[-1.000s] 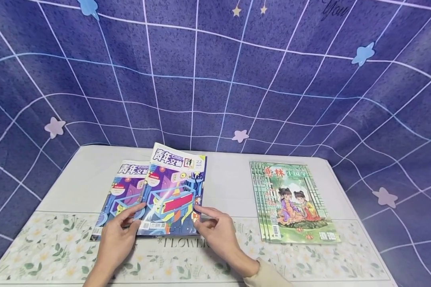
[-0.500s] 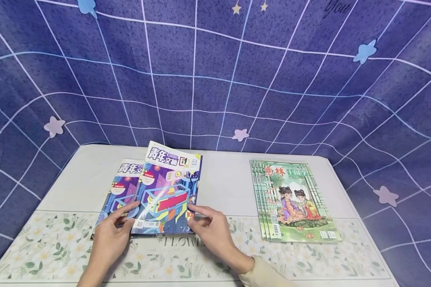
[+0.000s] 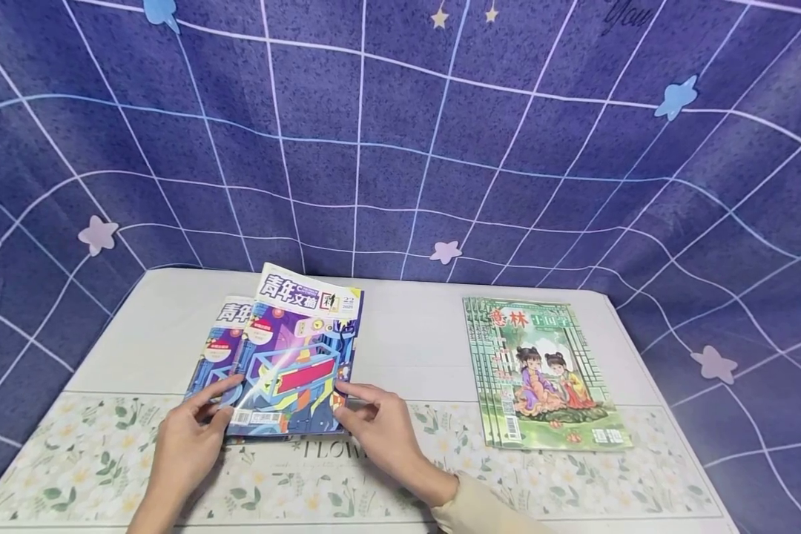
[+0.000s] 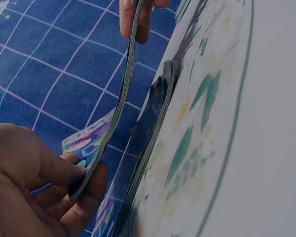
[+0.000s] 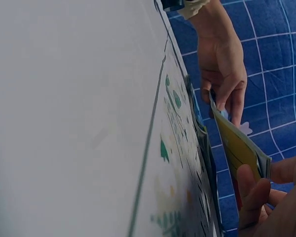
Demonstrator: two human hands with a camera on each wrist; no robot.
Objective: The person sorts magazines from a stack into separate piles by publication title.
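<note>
Both hands hold one glossy purple-and-blue magazine by its side edges, its white title strip away from me. My left hand pinches the left edge between thumb and fingers, as the left wrist view shows the hand doing. On the right edge my right hand grips, its thumb and fingers on either side in the right wrist view. The magazine hangs above the table, apart from a matching magazine lying partly hidden beneath it. How many lie below cannot be told.
A slightly fanned stack of several green magazines, with two drawn figures on the top cover, lies at the right of the table. The white table cover has a floral band along the front. A dark blue grid-patterned curtain surrounds the back and sides.
Both hands have carried the held magazine to the left, so it covers more of the matching magazine beneath. The green stack has stayed where it was.
</note>
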